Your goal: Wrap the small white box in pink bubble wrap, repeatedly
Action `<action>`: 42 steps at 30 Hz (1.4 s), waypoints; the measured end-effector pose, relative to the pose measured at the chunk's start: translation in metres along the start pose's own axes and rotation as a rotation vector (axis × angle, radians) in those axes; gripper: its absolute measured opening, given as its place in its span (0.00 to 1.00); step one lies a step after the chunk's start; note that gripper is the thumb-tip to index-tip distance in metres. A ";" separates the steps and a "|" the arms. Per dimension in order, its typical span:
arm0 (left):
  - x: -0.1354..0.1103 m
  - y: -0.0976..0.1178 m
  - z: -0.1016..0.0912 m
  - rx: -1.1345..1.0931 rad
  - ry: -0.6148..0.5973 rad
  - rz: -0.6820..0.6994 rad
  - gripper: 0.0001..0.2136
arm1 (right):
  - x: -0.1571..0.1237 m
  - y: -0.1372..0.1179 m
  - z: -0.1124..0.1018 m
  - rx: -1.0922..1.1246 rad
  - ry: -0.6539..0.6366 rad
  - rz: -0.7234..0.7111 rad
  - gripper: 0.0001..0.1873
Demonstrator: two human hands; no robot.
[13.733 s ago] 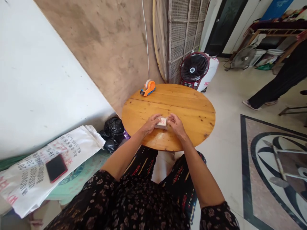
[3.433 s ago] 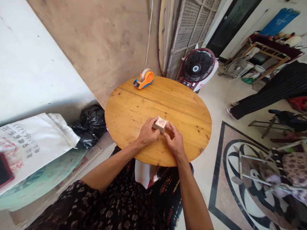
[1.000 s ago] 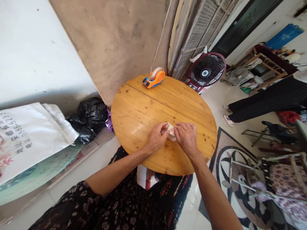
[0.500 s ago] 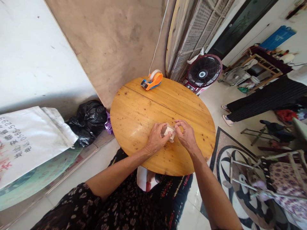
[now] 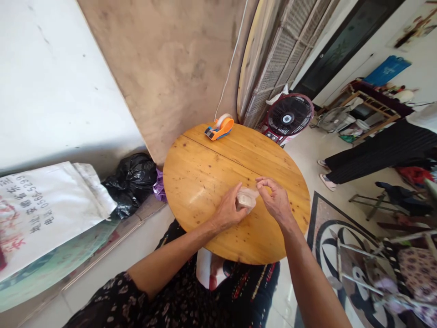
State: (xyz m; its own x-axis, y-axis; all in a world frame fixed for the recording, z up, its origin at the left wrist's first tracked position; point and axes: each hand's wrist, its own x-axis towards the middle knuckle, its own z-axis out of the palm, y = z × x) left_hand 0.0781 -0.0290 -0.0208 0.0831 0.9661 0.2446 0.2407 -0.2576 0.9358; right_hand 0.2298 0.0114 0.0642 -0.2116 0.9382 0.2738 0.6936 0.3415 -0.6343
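My left hand (image 5: 229, 210) grips a small see-through package (image 5: 246, 200) with pale contents, thumb on its near side and fingers along its left. It is held just over the round wooden table (image 5: 201, 177). On the package's right, my right hand (image 5: 275, 198) has thumb and forefinger pinched together, the other fingers curled. A thin translucent edge of the package reaches toward those fingertips; whether they hold it is too small to tell. At the table's far edge stands an orange and blue tape dispenser (image 5: 220, 127) with a roll of clear tape.
Behind the table's right side stands a dark red fan (image 5: 287, 118). Black plastic bags (image 5: 131, 182) and a white printed sack (image 5: 64, 196) lie at the left. A wooden board (image 5: 170, 68) leans behind. Another person's legs (image 5: 368, 148) show at the right, near folding chairs.
My right hand has shifted slightly right, away from the package. The package has turned a little in my left hand. The whole view has tilted slightly, so the table sits lower.
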 end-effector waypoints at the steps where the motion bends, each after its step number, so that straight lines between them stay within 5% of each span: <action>1: 0.000 0.000 0.000 0.007 -0.005 0.015 0.37 | 0.000 0.000 -0.001 0.004 0.008 -0.002 0.09; 16: -0.004 0.002 -0.006 0.056 0.028 0.208 0.37 | 0.032 0.011 -0.026 -0.114 -0.068 0.054 0.12; 35: -0.001 -0.001 -0.002 0.097 0.063 0.056 0.18 | 0.073 0.095 0.021 -0.101 -0.087 0.218 0.09; 42: 0.001 -0.001 -0.002 0.126 0.075 0.061 0.16 | 0.056 0.096 0.006 -0.077 0.011 0.247 0.12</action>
State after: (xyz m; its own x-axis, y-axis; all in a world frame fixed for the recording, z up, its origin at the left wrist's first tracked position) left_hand 0.0760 -0.0277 -0.0209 0.0301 0.9460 0.3229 0.3570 -0.3119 0.8805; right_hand 0.2803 0.0968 0.0147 -0.0217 0.9919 0.1253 0.7740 0.0960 -0.6258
